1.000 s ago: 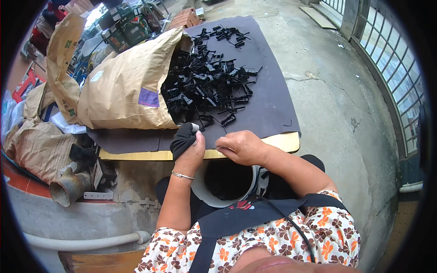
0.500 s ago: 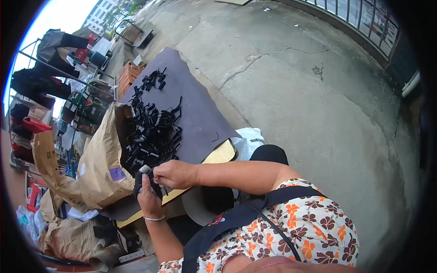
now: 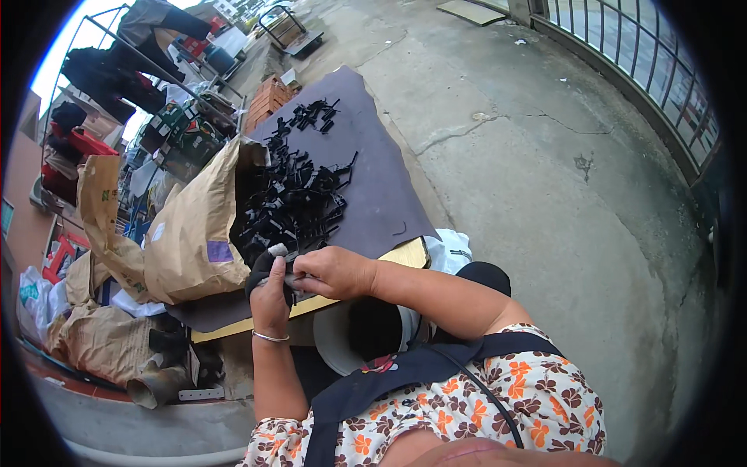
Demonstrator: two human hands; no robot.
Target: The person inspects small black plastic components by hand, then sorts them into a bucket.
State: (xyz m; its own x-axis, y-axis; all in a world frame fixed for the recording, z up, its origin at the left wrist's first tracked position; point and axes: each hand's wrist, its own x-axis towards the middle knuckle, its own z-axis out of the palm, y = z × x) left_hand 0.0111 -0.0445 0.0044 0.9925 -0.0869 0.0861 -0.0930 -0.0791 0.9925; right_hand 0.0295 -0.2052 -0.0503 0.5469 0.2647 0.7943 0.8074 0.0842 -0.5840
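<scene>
Seen from the picture's middle, the left hand [image 3: 270,302] is at eight o'clock, its fingers curled and partly covered by black cloth [image 3: 257,279], with a pale cover [image 3: 278,250] at the thumb tip. The right hand [image 3: 340,272], its fingers bent in, meets it from three o'clock; I cannot tell what either grips. Towards twelve o'clock from the left hand, black plastic parts [image 3: 292,198] lie heaped on a dark sheet [image 3: 385,179], by a paper bag's [image 3: 191,253] mouth. A bucket [image 3: 330,342] stands at four o'clock.
</scene>
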